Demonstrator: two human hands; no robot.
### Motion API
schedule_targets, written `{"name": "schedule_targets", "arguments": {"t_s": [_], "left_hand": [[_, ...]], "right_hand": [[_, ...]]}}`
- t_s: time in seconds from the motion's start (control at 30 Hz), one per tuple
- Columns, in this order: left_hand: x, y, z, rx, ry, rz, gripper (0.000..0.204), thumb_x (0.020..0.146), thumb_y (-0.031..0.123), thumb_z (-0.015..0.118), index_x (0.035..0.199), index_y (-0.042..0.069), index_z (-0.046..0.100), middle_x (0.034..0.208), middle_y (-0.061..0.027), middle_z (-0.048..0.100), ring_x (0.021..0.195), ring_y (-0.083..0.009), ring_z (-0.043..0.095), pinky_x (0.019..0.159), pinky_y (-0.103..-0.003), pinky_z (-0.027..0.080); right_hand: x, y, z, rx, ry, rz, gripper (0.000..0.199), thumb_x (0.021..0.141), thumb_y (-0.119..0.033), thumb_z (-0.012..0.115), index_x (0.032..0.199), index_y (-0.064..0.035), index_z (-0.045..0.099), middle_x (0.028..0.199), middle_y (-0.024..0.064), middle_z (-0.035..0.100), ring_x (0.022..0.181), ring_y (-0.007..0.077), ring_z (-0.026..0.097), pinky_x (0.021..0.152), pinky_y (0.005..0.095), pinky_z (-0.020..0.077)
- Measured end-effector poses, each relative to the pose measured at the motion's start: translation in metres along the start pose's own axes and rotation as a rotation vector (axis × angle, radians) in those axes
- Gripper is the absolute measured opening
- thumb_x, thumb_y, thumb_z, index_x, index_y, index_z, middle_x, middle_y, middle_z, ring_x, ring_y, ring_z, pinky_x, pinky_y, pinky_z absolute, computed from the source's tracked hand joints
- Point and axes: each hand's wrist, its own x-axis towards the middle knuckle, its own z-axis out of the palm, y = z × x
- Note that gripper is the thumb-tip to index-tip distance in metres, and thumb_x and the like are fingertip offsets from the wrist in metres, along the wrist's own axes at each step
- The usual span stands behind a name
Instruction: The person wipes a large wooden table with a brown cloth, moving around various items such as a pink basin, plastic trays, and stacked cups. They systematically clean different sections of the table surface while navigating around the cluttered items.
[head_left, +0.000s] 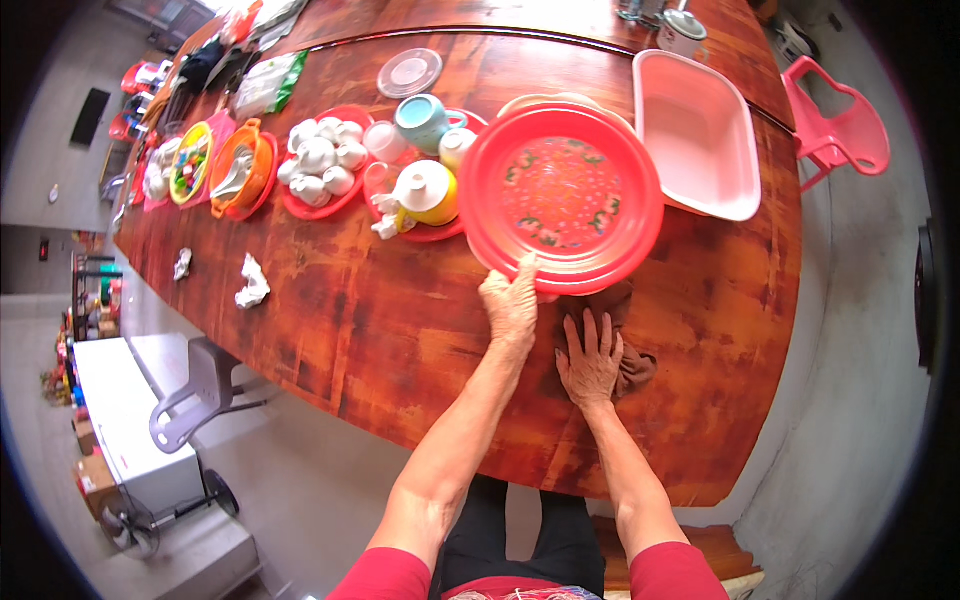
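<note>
Where the left hand (512, 305) grips: near rim of the red basin (560, 190), fingers closed on it.
Right hand (590, 370): fingers spread, laid flat on the brown cloth (636, 368).
Red basin: between 1 blue mug (420, 122), left, and 1 pink tub (695, 145), right.

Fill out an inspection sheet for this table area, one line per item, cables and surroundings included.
Surface: reddish-brown wooden table, patchy finish, a seam across its far part.
Things in hand: red basin with patterned bottom; brown cloth bunched on the table.
Clutter: two crumpled tissues at the near left; white cups, blue mug, orange colander and clear round lid beyond; pink rectangular tub at the right.
Hands: left hand grips the basin's near rim; right hand presses on the cloth, fingers spread.
Cables: nothing seen.
Surroundings: pink chair right; grey chair and fan left.
</note>
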Motion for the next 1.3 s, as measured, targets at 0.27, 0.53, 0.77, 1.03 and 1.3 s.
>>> {"name": "schedule_targets", "arguments": {"t_s": [0.27, 0.53, 0.77, 1.03, 1.3], "left_hand": [[-0.005, 0.008, 0.002, 0.037, 0.098, -0.049, 0.023, 0.091, 0.022, 0.070, 0.092, -0.001, 0.064, 0.079, -0.0060, 0.068, 0.061, -0.0104, 0.064, 0.048, -0.025, 0.057], [-0.044, -0.002, -0.060, 0.264, 0.237, 0.224, 0.051, 0.090, 0.030, 0.072, 0.123, -0.005, 0.056, 0.104, -0.0150, 0.067, 0.084, -0.0157, 0.063, 0.074, -0.030, 0.053], [-0.025, -0.001, -0.234, 1.064, 0.625, 0.486, 0.047, 0.088, 0.020, 0.068, 0.129, 0.003, 0.051, 0.130, -0.0186, 0.049, 0.123, -0.0360, 0.046, 0.104, -0.048, 0.037], [-0.018, -0.007, -0.361, 1.650, 0.646, 0.248, 0.072, 0.094, 0.045, 0.056, 0.151, 0.009, 0.028, 0.155, -0.0200, 0.023, 0.143, -0.0393, 0.021, 0.113, -0.058, 0.021], [-0.020, 0.001, -0.362, 1.633, 0.619, 0.245, 0.078, 0.089, 0.051, 0.058, 0.150, 0.010, 0.030, 0.153, -0.0199, 0.026, 0.142, -0.0389, 0.024, 0.111, -0.059, 0.022]], "right_hand": [[-0.007, -0.009, -0.003, -0.029, -0.070, -0.096, 0.062, 0.082, -0.038, 0.064, 0.139, -0.0208, 0.049, 0.150, 0.0097, 0.035, 0.141, 0.0381, 0.026, 0.110, 0.0593, 0.0240], [-0.010, -0.061, 0.013, 0.021, -0.125, -0.283, 0.063, 0.083, -0.043, 0.061, 0.140, -0.0197, 0.048, 0.151, 0.0129, 0.034, 0.139, 0.0416, 0.030, 0.108, 0.0626, 0.0279], [0.047, -0.121, 0.026, -0.075, -0.053, -0.252, 0.065, 0.084, -0.043, 0.062, 0.142, -0.0188, 0.045, 0.153, 0.0145, 0.032, 0.139, 0.0428, 0.030, 0.107, 0.0613, 0.0301], [0.111, -0.198, 0.056, -0.066, -0.050, -0.317, 0.066, 0.086, -0.045, 0.059, 0.144, -0.0179, 0.043, 0.154, 0.0131, 0.030, 0.142, 0.0389, 0.024, 0.111, 0.0570, 0.0261], [0.166, -0.304, 0.095, 0.013, -0.010, -0.444, 0.066, 0.087, -0.047, 0.058, 0.146, -0.0195, 0.043, 0.156, 0.0126, 0.027, 0.143, 0.0384, 0.023, 0.112, 0.0576, 0.0242]]}}
